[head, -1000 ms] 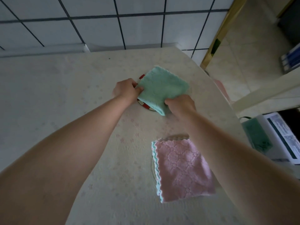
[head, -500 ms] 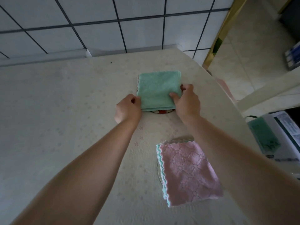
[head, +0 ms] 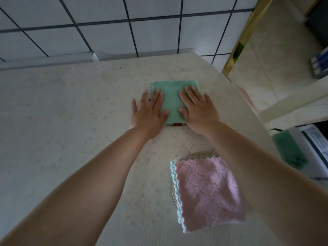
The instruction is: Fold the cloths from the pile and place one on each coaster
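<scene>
both hands lie flat on the green cloth [head: 173, 100], fingers straight and a little spread, pressing not pinching. left hand [head: 149, 112] covers the cloth's left edge and spills onto the tabletop [head: 62, 121]; right hand [head: 197, 109] sits on its right half. the green cloth is folded to a small square and rests on the far coaster [head: 177, 124], of which only a red and white sliver shows at the near edge, w/ the rest hidden.

handling, as a guess: soft, light terry-type fabric, no stiffness, so it slumps and the layers slide unless held down. flat palms suit smoothing it. to shift it, best pinch two adjacent corners or the folded edge through all layers, else the fold opens. not fragile, not slippery on the textured tabletop.

count: 2 cloths in view, the green one and the pink cloth [head: 207, 192] nearer the person, folded w/ blue scalloped edges showing on its left. 2 coasters, the near coaster [head: 173, 190] showing just a pale rim by the pink cloth. no pile of unfolded cloths in view, so prob. both placements are done, though anything outside the view can't be ruled out.
</scene>
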